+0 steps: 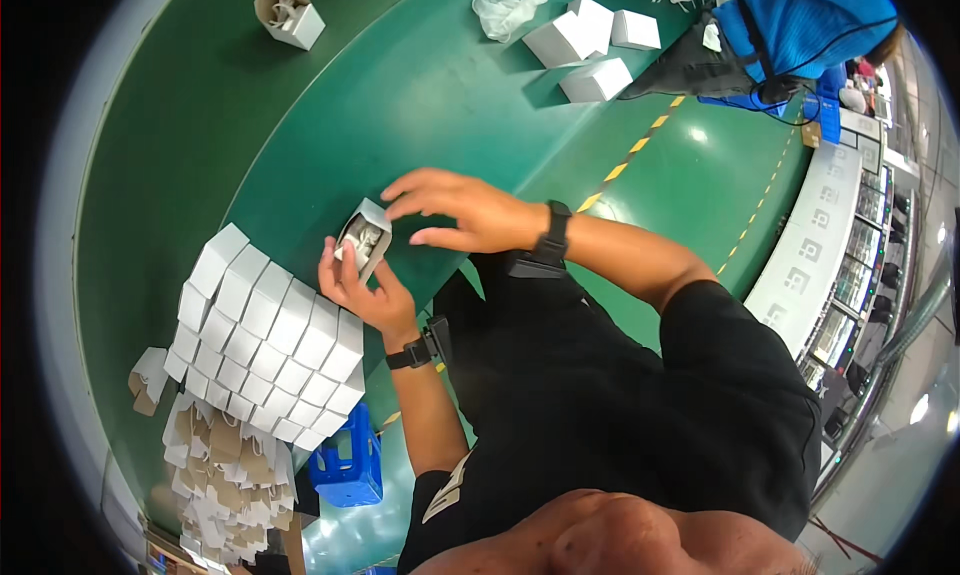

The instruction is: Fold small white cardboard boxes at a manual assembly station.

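My left hand (362,291) holds a small white carton (364,238) from below, its open end showing pale contents inside. My right hand (452,207) reaches over from the right, fingers spread, with the fingertips on the carton's top flap. Both wrists wear dark bands. The carton sits just above the green belt (420,95). A block of several closed white cartons (268,337) stands in tight rows directly left of my left hand.
A heap of flat unfolded carton blanks (225,475) lies below the block. A blue crate (346,467) is beside it. An open carton (290,12) rests far up the belt. Loose white cartons (590,45) and a plastic bag (507,10) lie near a person in blue (815,20).
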A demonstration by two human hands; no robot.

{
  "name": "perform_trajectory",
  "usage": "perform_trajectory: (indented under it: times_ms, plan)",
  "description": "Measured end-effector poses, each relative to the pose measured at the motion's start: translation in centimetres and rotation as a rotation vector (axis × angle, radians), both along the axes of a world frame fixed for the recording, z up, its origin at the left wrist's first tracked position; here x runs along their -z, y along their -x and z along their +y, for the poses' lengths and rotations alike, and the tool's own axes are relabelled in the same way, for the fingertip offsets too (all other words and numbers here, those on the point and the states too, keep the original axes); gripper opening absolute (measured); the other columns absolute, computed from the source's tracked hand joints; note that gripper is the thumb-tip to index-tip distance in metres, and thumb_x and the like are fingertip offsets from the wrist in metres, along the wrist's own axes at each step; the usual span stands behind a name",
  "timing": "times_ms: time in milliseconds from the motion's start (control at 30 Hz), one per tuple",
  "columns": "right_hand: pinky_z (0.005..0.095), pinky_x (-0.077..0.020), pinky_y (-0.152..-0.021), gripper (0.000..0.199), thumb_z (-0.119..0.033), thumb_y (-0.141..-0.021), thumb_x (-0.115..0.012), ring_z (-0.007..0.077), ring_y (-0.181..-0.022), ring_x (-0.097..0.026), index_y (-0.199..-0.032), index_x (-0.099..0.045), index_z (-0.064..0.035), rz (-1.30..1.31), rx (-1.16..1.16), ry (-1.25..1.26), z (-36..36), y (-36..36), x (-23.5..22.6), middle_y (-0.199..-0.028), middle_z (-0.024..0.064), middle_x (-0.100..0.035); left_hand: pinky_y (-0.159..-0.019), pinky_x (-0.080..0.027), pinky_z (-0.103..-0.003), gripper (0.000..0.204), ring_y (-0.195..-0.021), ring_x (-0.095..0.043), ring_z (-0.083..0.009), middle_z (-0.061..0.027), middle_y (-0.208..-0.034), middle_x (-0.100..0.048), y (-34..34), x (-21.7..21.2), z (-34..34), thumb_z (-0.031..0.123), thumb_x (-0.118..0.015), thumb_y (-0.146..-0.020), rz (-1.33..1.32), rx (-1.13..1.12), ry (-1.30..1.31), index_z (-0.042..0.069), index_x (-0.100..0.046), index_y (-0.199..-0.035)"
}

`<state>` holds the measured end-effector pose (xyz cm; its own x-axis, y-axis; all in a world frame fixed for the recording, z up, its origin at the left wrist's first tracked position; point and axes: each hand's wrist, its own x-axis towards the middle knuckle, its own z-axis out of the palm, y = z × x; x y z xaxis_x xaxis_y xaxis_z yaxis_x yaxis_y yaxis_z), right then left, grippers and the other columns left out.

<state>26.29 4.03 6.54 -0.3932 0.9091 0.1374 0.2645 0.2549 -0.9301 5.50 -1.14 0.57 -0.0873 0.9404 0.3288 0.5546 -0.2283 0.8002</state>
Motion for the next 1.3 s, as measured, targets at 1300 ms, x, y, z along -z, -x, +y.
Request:
perform_trajectory:
  times_ms: [1300]
  plan:
    - [0.0260, -0.0543, -0.077, 0.032, -0.002, -0.088, -0.077, 0.0167, -0.094, -0.065, -0.120, -0.076, -0.0072, 0.172, 0.133, 0.367, 1.1, 4.6, 2.7, -0.125, 0.0094, -0.065, -0.091, -0.054, -0.033, 0.034, -0.124, -0.061, -0.0270, -0.0166, -0.143, -0.058, -2.2, -3.0, -0.2, 0.010, -0.068, -0.097, -0.569, -0.274, 0.306, 0.003, -0.066, -0.131]
